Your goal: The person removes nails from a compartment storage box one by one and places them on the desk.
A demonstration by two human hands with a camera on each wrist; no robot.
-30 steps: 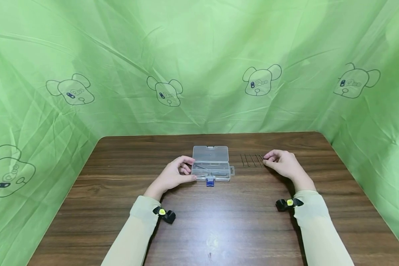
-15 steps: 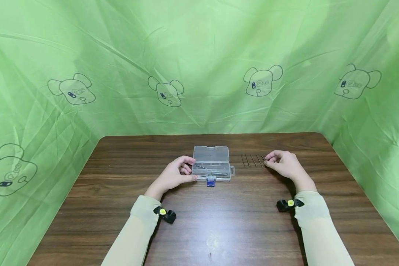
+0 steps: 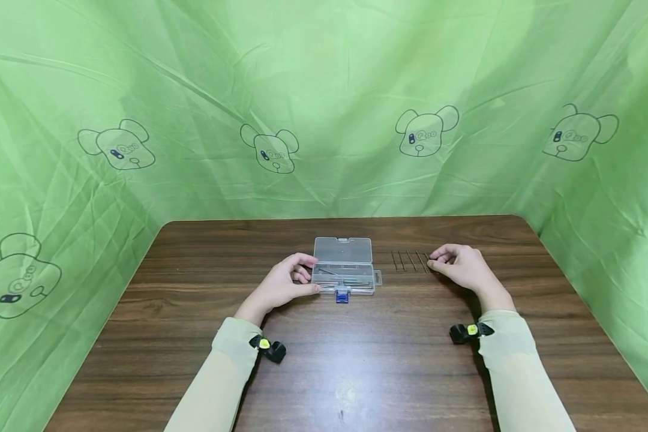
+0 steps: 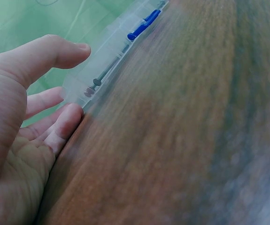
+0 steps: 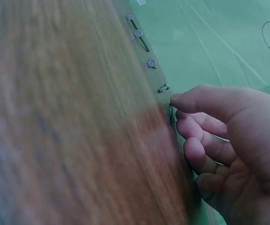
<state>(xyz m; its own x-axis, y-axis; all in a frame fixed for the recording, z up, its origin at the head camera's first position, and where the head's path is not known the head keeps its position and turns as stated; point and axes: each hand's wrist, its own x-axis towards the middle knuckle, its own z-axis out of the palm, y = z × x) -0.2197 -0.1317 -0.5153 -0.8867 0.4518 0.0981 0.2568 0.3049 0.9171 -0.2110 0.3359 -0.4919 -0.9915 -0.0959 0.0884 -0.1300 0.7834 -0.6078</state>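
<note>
A clear plastic box (image 3: 343, 251) stands on the table with its lid raised toward the back. Loose nails (image 3: 357, 283) lie in its compartments, and a blue latch (image 3: 342, 297) hangs at the front. My left hand (image 3: 281, 282) holds the box at its left end, thumb at the front corner and index finger farther back. To the right of the box, several nails (image 3: 413, 261) lie side by side in a row. At the right end of that row my right hand (image 3: 464, 267) pinches a nail (image 5: 173, 115) between thumb and fingers, which partly hide it.
The brown wooden table (image 3: 324, 360) ends at a back edge just behind the box. A green curtain (image 3: 335, 90) with cartoon heads surrounds the table at the back and both sides. A clear hanging tab (image 3: 378, 277) sticks out from the box's right end.
</note>
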